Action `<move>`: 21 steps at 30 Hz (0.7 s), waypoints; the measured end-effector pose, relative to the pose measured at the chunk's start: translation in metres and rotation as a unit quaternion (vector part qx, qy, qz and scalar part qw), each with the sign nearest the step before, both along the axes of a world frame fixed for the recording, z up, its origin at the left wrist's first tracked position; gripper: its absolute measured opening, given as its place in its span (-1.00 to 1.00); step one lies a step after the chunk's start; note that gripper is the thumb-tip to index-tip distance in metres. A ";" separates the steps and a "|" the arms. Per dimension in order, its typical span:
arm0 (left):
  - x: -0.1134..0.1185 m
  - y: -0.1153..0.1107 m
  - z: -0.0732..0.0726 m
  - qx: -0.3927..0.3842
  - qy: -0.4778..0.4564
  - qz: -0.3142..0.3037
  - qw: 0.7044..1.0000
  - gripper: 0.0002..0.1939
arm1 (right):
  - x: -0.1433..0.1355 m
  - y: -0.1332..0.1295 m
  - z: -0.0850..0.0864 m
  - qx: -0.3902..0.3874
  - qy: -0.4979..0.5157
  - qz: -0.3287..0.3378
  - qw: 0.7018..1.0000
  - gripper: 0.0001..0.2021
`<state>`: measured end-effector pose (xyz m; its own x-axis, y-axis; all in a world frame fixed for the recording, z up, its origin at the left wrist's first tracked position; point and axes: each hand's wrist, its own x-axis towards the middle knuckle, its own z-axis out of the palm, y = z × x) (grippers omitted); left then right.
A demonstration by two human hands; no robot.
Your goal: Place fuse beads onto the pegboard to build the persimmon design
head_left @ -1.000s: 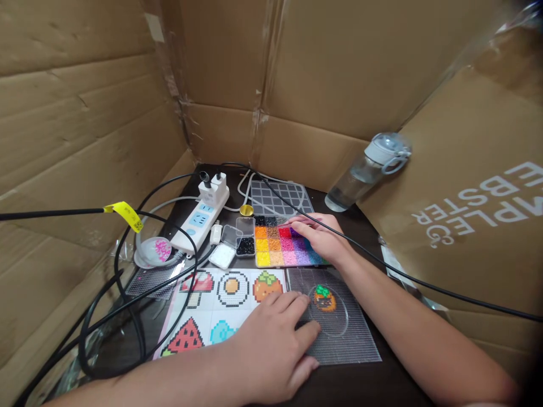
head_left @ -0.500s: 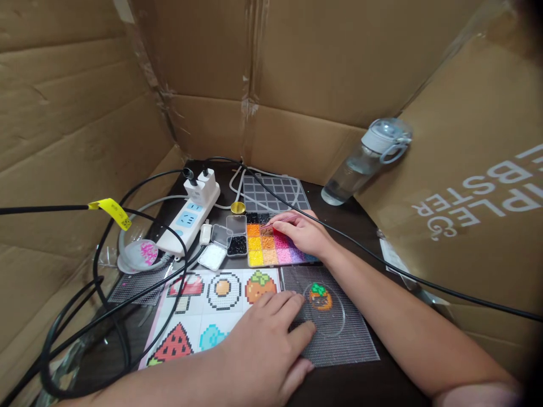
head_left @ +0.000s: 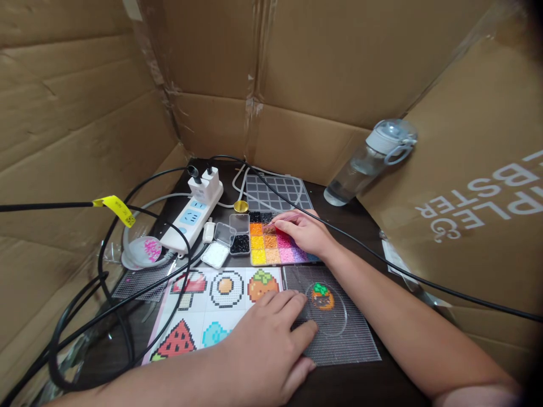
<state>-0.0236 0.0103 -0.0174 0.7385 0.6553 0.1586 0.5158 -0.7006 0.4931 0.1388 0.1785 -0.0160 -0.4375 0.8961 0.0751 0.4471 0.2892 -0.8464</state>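
Picking from the bead tray [head_left: 271, 249]: pink tweezers [head_left: 283, 219] are pinched in the right hand [head_left: 306, 233], tips over the brown cell; a held bead can't be made out. Left hand [head_left: 267, 345] lies flat, fingers spread, holding nothing, pinning the pegboard [head_left: 339, 345] on the worktop. Tips are best kept low, one bead taken, board kept pinned.

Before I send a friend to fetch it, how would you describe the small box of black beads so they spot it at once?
Start at the white power strip at the back left of the dark table. Just right of its near end sit small clear boxes, left of the multicoloured bead tray where the right hand rests. The small box of black beads is the only dark-filled one; its neighbour holds white.
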 end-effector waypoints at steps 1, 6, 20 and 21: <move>0.000 0.000 0.000 0.000 0.000 0.000 1.000 -0.62 | 0.000 0.000 0.001 -0.001 -0.002 0.002 1.000 -0.76; 0.000 0.000 0.000 0.000 0.004 0.002 1.000 -0.61 | 0.000 0.001 0.001 -0.008 -0.012 0.003 1.000 -0.75; 0.000 0.000 -0.001 0.010 0.005 0.004 1.000 -0.61 | -0.003 -0.004 0.012 0.034 -0.041 -0.020 0.998 -0.77; 0.000 0.000 -0.001 0.009 0.005 0.004 1.000 -0.61 | -0.003 -0.004 0.013 0.044 -0.045 -0.027 0.998 -0.78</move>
